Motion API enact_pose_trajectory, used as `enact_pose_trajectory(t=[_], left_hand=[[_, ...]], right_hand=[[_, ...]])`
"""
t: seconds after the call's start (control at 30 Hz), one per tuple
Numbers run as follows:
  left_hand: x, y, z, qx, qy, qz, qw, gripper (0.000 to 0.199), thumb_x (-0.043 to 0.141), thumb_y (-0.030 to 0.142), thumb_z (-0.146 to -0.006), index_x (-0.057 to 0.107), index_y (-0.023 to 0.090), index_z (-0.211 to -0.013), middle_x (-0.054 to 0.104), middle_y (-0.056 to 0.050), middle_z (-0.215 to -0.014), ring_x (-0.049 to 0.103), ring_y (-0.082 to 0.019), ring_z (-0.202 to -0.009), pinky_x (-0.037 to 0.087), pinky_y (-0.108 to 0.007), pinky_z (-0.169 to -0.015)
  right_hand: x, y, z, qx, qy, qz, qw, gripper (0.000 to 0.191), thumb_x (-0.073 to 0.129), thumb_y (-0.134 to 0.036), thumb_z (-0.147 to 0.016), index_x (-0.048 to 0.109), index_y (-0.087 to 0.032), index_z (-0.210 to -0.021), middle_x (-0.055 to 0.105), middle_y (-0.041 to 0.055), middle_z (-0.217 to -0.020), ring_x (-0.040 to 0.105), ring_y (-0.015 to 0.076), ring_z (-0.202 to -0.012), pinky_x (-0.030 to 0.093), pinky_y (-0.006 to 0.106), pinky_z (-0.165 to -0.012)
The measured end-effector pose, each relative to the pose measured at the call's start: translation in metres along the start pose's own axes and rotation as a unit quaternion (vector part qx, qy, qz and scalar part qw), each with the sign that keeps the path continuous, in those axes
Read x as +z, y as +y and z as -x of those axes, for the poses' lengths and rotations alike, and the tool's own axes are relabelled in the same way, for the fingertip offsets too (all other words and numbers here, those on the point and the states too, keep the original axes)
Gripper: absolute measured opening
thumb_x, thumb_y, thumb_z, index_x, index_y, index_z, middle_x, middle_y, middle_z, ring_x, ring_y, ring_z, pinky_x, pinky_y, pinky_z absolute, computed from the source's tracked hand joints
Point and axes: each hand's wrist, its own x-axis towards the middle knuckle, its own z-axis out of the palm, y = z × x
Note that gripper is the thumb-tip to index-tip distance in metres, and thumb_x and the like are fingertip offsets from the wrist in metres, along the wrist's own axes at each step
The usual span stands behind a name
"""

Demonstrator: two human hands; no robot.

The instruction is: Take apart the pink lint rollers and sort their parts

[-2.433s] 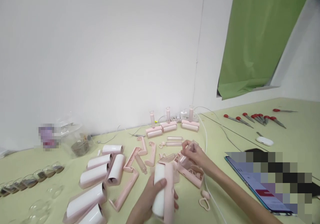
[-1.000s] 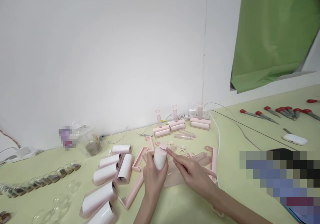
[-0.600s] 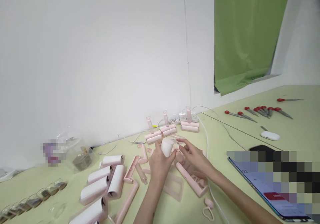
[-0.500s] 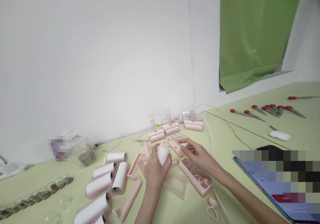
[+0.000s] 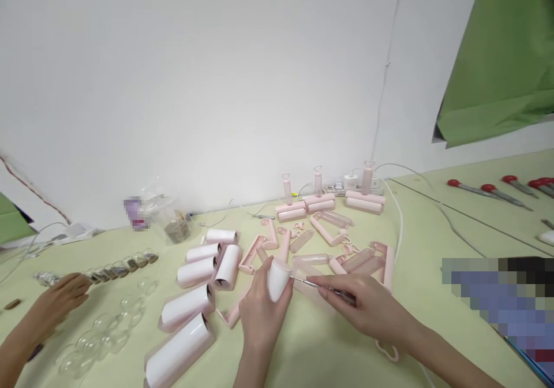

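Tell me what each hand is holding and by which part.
Left hand grips the white roll around its lower body. Right hand pinches a thin metal tool near its rear, tip at the roll's end.

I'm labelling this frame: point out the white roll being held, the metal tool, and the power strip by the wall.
white roll [image 5: 277, 279], head view, on its side above the fingers.
metal tool [image 5: 308, 283], head view, on its bare shaft.
power strip [image 5: 351, 182], head view, on its plugged top.

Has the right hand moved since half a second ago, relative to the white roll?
Yes. The right hand now holds a thin metal tool whose tip meets the white roll; earlier it hovered empty beside it.
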Motion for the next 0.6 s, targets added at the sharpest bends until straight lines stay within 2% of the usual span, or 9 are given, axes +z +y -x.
enact_pose_trajectory(t=[0.13,0.4,0.5,0.6], left_hand=[[-0.0023,-0.0021,-0.0011,-0.006,0.02,-0.003,1.0,0.037,0.056,0.034,-0.074,0.051,0.027,-0.11,0.067,-0.002,-0.096,0.064,-0.023,-0.082,0.046,-0.027,-0.064],[-0.0006,-0.0036,0.0006,0.01,0.016,-0.001,1.0,0.038,0.055,0.034,-0.074,0.051,0.025,-0.111,0.067,-0.001,-0.095,0.064,-0.021,-0.078,0.047,-0.027,-0.065],[0.0006,-0.0054,0.0005,0.011,-0.001,0.001,1.0,0.039,0.053,0.035,-0.075,0.05,0.025,-0.113,0.067,-0.002,-0.098,0.064,-0.021,-0.079,0.048,-0.027,-0.066],[0.0031,-0.0061,0.0013,0.031,-0.038,0.011,0.999,0.04,0.054,0.037,-0.073,0.052,0.025,-0.111,0.067,-0.003,-0.097,0.064,-0.022,-0.083,0.048,-0.027,-0.064]], right_hand=[[0.0025,0.0012,0.0013,-0.004,0.02,-0.003,1.0,0.033,0.037,-0.036,-0.086,0.064,-0.03,-0.105,0.059,-0.0029,-0.051,0.047,0.0117,-0.043,0.034,0.022,-0.045],[0.0037,0.0016,0.0011,-0.002,0.02,-0.008,1.0,0.032,0.038,-0.036,-0.086,0.063,-0.03,-0.107,0.061,-0.0037,-0.053,0.049,0.0114,-0.044,0.035,0.022,-0.045],[0.0045,0.0043,0.0006,-0.004,0.016,-0.003,1.0,0.033,0.038,-0.035,-0.086,0.064,-0.029,-0.105,0.061,-0.0027,-0.052,0.05,0.0122,-0.046,0.036,0.022,-0.046],[0.0033,0.0091,-0.0008,0.012,0.013,0.009,1.0,0.033,0.037,-0.033,-0.086,0.064,-0.029,-0.105,0.066,0.0002,-0.061,0.056,0.0147,-0.053,0.037,0.023,-0.048]])
